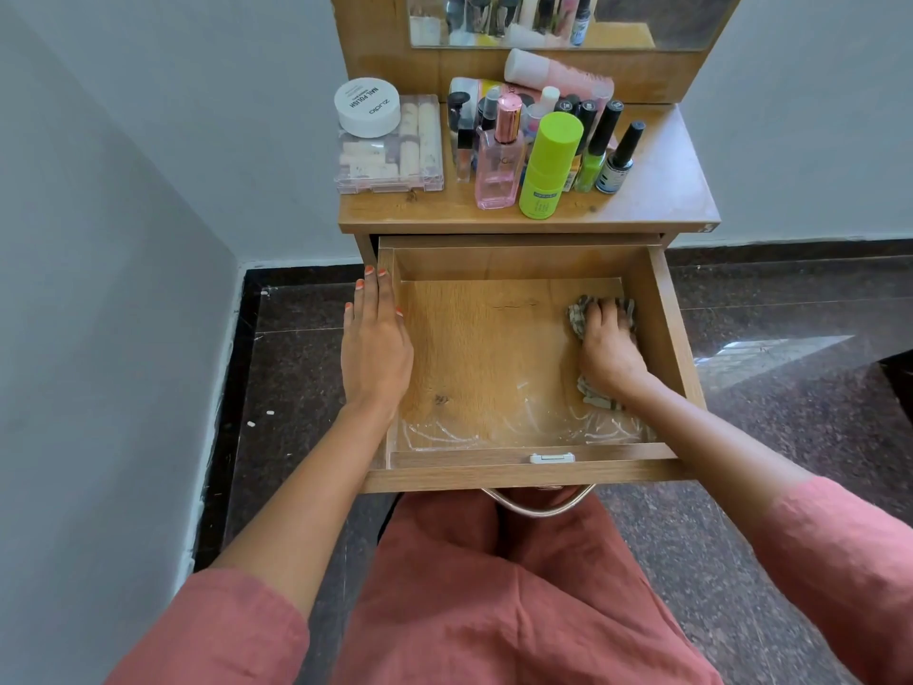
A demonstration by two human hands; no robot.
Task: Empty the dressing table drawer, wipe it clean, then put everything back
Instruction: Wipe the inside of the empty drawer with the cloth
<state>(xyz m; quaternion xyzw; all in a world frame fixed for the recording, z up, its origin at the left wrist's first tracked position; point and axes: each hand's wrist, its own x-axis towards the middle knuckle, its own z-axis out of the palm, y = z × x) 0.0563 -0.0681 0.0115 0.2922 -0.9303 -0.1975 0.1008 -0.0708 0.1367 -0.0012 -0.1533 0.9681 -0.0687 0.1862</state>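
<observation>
Pressing crumpled cloth [577, 316] onto drawer [494, 348] floor, right grip [610, 338] curls round it at 3 o'clock, near right wall. Left grip [375, 338] flat, fingers straight, rests on left wall at 9 o'clock. Cosmetics [499, 155] on table [662, 190] at 12 o'clock.

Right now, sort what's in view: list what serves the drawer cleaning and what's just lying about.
In the job: open drawer, patterned cloth under the right hand, left hand resting on the drawer's side, cosmetics on the tabletop, likely awaiting return.
Lying about: mirror, white specks on the floor.
</observation>
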